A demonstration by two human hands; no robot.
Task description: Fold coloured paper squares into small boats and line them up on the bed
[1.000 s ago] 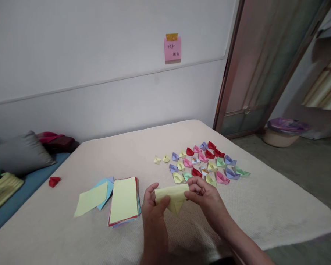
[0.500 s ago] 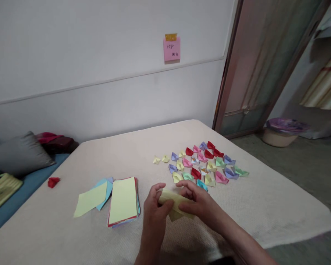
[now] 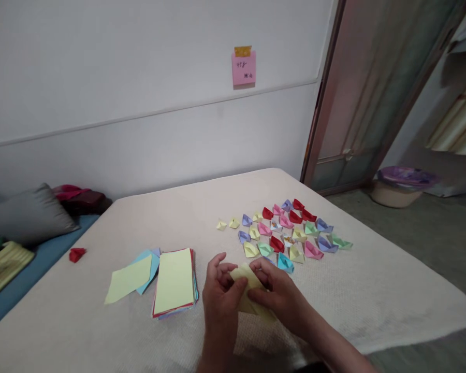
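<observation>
A pale yellow sheet of folded paper (image 3: 249,304) is held between my two hands, above the cloth-covered surface near its front. My left hand (image 3: 222,292) pinches its left side, thumb in front and fingers behind. On the other side my right hand (image 3: 275,287) grips the paper with thumb and fingers. Parts of the folds are hidden by the fingers. Just beyond my hands stand several small folded paper boats (image 3: 276,244) in red, pink, yellow, green, blue and purple. To the left lies a stack of coloured paper (image 3: 174,282) with a yellow sheet on top.
Loose yellow and blue sheets (image 3: 129,280) lie left of the stack. A crumpled-looking red paper piece (image 3: 76,254) is near the left edge. A grey pillow (image 3: 34,215) is farther left. A pink note (image 3: 244,69) hangs on the wall; a lined bin (image 3: 398,194) stands on the floor.
The yellow paper has turned in my hands and now slants downward to the right. My fingers have shifted along it, and my hands have come slightly closer together.
</observation>
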